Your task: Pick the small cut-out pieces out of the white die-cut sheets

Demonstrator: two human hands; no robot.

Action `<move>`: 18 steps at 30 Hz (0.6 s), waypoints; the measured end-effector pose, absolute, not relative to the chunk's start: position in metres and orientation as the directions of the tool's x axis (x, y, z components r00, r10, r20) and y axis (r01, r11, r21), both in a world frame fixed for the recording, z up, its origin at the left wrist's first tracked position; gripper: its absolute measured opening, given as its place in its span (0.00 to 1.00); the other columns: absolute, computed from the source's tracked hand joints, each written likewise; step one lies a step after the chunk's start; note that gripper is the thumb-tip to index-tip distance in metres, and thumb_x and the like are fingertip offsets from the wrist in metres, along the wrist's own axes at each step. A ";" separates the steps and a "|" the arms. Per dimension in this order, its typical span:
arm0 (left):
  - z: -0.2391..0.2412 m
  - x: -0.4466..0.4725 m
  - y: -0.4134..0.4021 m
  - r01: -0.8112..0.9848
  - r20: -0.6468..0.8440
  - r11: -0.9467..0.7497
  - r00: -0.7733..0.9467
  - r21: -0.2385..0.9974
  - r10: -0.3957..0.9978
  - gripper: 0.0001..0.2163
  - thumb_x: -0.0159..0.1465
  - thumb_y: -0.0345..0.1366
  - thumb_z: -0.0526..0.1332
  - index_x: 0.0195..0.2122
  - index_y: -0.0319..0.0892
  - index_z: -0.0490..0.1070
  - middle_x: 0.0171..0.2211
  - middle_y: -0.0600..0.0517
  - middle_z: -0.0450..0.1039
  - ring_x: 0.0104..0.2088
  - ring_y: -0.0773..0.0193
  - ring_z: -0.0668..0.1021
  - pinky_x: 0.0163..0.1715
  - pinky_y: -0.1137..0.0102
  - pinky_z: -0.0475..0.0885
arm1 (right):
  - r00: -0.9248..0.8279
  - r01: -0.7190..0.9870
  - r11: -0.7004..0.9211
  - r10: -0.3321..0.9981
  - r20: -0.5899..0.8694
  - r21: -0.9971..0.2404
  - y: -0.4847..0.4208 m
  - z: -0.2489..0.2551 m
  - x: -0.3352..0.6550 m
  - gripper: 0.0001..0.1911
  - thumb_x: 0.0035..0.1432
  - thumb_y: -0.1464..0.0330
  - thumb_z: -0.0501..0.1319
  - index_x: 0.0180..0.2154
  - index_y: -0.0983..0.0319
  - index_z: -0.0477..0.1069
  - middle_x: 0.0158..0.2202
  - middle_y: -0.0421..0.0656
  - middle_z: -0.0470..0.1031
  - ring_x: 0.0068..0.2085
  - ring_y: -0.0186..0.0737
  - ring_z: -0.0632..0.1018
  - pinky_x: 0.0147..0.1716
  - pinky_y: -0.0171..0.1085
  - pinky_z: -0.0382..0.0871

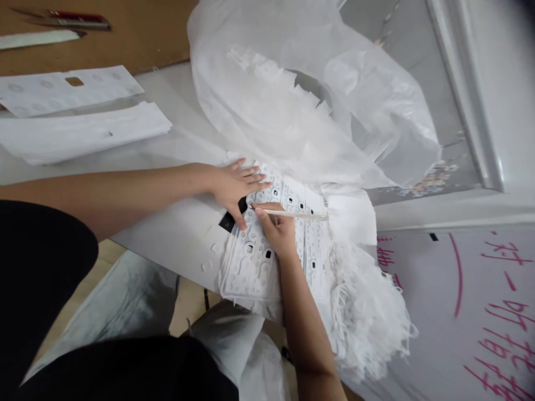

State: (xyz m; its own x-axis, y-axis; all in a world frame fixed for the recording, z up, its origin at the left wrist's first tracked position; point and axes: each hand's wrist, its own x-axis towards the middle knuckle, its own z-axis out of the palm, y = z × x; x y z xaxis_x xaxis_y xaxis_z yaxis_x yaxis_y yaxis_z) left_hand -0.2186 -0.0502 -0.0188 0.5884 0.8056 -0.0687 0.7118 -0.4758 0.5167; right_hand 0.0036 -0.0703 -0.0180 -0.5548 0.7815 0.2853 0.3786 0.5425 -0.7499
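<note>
My left hand (234,186) lies palm down with fingers spread on a stack of white perforated sheets (257,273). Part of a flat black piece (227,222) shows beside and under its thumb. In my right hand (278,228) is a slim, pale, pen-like tool (298,214), pinched near its dark tip. That tip meets the sheets close to the left thumb; its exact kind is not clear. Rounded cut-outs and small dark square openings cover the sheets. Small white scraps (207,267) lie on the table near the sheets' edge.
A large translucent plastic bag (292,128) with white pieces sits beyond my hands. White stringy shreds (368,306) heap at the right. Paper strips (83,133) and several slim tools (79,21) lie at upper left. A whiteboard (434,334) with red writing stands at right.
</note>
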 end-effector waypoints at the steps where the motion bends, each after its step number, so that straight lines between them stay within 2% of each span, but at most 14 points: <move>1: -0.019 -0.219 -0.049 0.706 -0.068 -0.470 0.588 0.530 0.806 0.56 0.47 0.67 0.65 0.73 0.49 0.47 0.74 0.51 0.39 0.72 0.39 0.39 0.68 0.48 0.27 | -0.555 0.368 0.510 0.791 0.256 -0.778 -0.070 -0.019 0.005 0.07 0.64 0.63 0.64 0.41 0.57 0.80 0.42 0.44 0.82 0.46 0.44 0.82 0.48 0.43 0.75; 5: -0.020 -0.221 -0.044 0.709 -0.106 -0.463 0.599 0.532 0.794 0.51 0.49 0.67 0.65 0.71 0.51 0.53 0.74 0.54 0.40 0.72 0.39 0.39 0.68 0.48 0.25 | -0.538 0.362 0.422 0.823 0.183 -0.831 -0.070 -0.024 0.010 0.09 0.64 0.61 0.63 0.41 0.57 0.79 0.44 0.45 0.82 0.48 0.46 0.82 0.51 0.46 0.75; 10: -0.019 -0.220 -0.044 0.728 -0.127 -0.499 0.615 0.471 0.778 0.53 0.50 0.66 0.65 0.72 0.49 0.49 0.74 0.51 0.33 0.72 0.40 0.39 0.67 0.48 0.23 | -0.569 0.348 0.495 0.786 0.240 -0.796 -0.069 -0.025 0.009 0.07 0.64 0.65 0.64 0.41 0.58 0.79 0.44 0.46 0.82 0.48 0.44 0.81 0.51 0.44 0.75; 13: -0.018 -0.219 -0.046 0.737 -0.127 -0.487 0.602 0.468 0.788 0.53 0.49 0.66 0.65 0.72 0.49 0.51 0.74 0.52 0.34 0.72 0.39 0.39 0.67 0.47 0.24 | -0.608 0.339 0.586 0.733 0.304 -0.736 -0.068 -0.024 0.008 0.05 0.64 0.67 0.64 0.41 0.57 0.79 0.43 0.45 0.82 0.47 0.43 0.81 0.50 0.45 0.75; 18: -0.016 -0.219 -0.048 0.714 -0.093 -0.457 0.585 0.531 0.806 0.47 0.51 0.65 0.65 0.69 0.51 0.58 0.73 0.56 0.43 0.72 0.39 0.40 0.68 0.47 0.27 | -0.707 0.327 0.772 0.582 0.401 -0.545 -0.068 -0.020 0.006 0.07 0.65 0.71 0.62 0.41 0.55 0.78 0.44 0.43 0.83 0.49 0.43 0.80 0.51 0.48 0.74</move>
